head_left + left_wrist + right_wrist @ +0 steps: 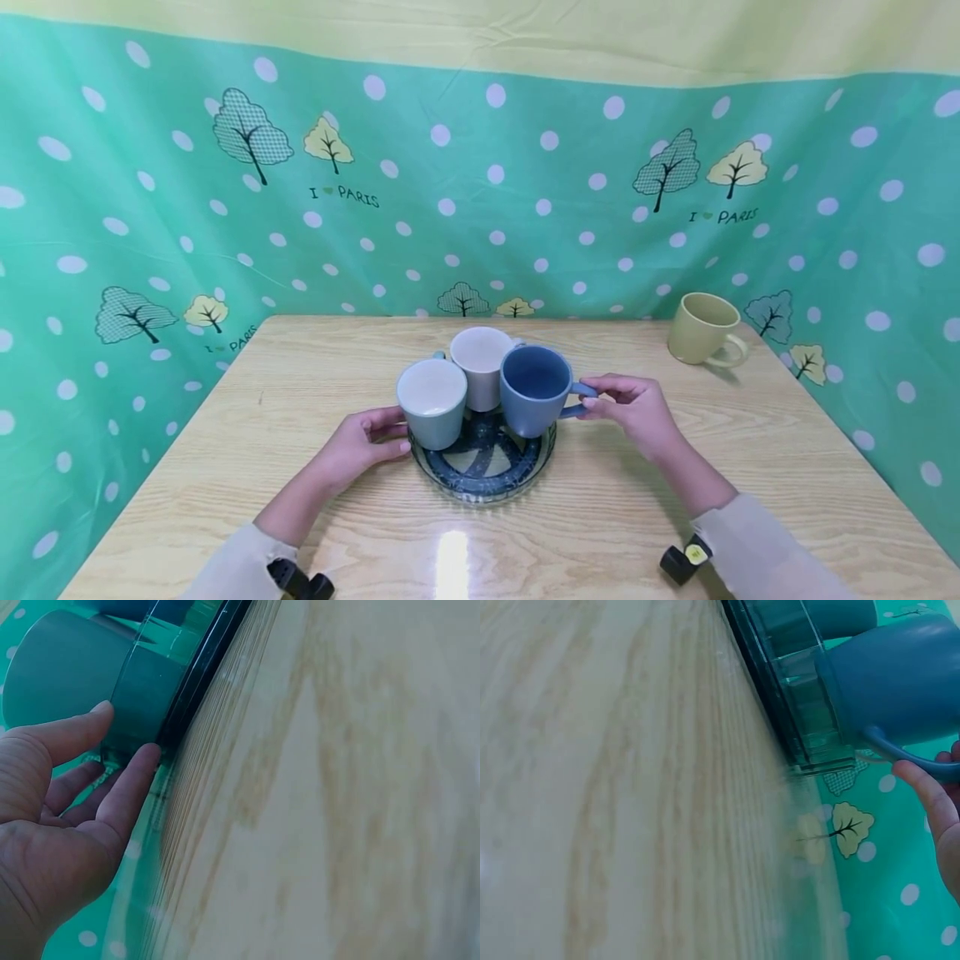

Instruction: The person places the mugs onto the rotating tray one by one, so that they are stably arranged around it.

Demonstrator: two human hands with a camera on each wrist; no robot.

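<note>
A round glass tray with a dark pattern in its base bears three mugs. The dark blue mug is at its right, and my right hand pinches that mug's handle. At the left of the tray is a light blue-grey mug; a white mug stands behind between the two. My left hand is at the tray's left side, its fingertips against the glass wall beside the light mug, with fingers loosely spread. Some of the left fingers are partly hidden behind the tray.
A yellow-green mug stands at the back right of the wooden table, its handle toward the right. A green dotted cloth with printed trees hangs behind the table and along both sides.
</note>
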